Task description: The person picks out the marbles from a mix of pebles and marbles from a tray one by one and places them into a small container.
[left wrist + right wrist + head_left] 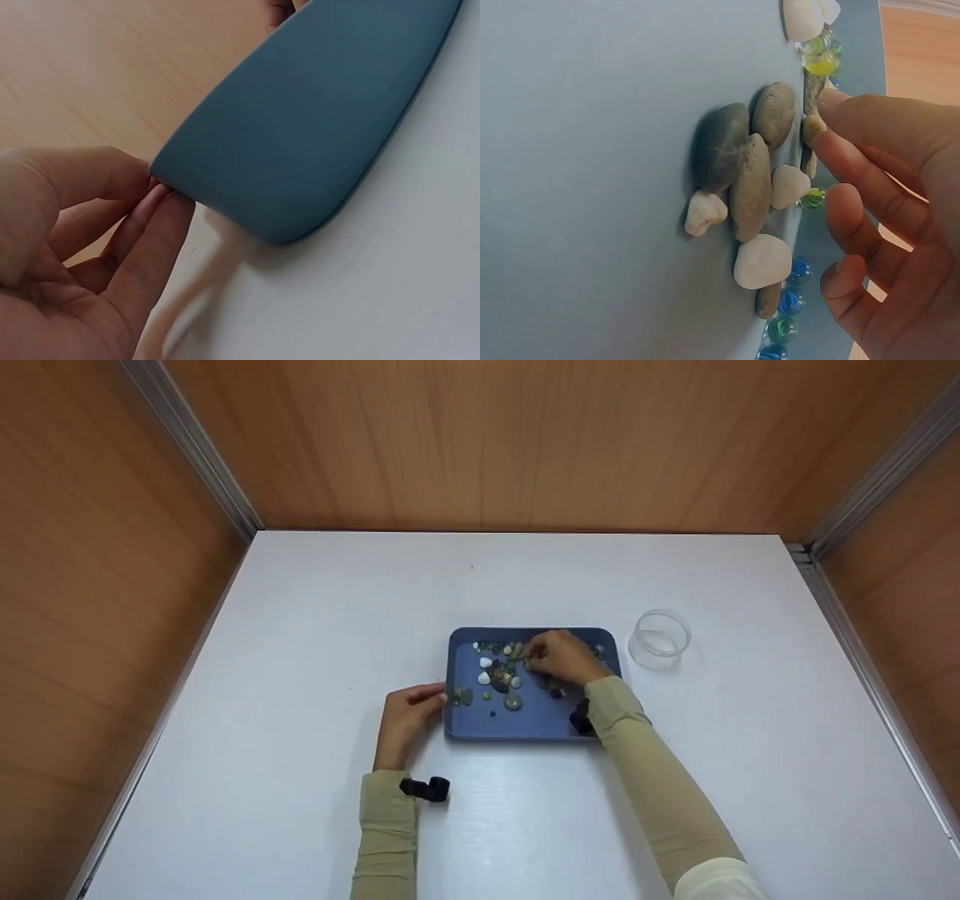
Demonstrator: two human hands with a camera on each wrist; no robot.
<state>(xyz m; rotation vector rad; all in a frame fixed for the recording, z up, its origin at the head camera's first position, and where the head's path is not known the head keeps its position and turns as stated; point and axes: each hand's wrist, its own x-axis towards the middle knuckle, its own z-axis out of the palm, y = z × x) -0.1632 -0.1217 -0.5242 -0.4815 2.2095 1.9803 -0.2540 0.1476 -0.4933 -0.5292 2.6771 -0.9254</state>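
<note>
In the head view a blue tray holds scattered stones and glass marbles. At the tray's left edge, my left hand pinches the rim; the left wrist view shows the thumb and fingertips at the tray's side. My right hand reaches over the back right part of the tray. Up close, its thumb and forefinger pinch a small tan pebble near the tray wall, while the other fingers curl loosely. Beside it lie a dark stone, a white stone and several marbles.
A clear round container stands on the white table, just right of the tray. Wood-grain panels enclose the table at the back and both sides. A black wrist camera sits on my left sleeve.
</note>
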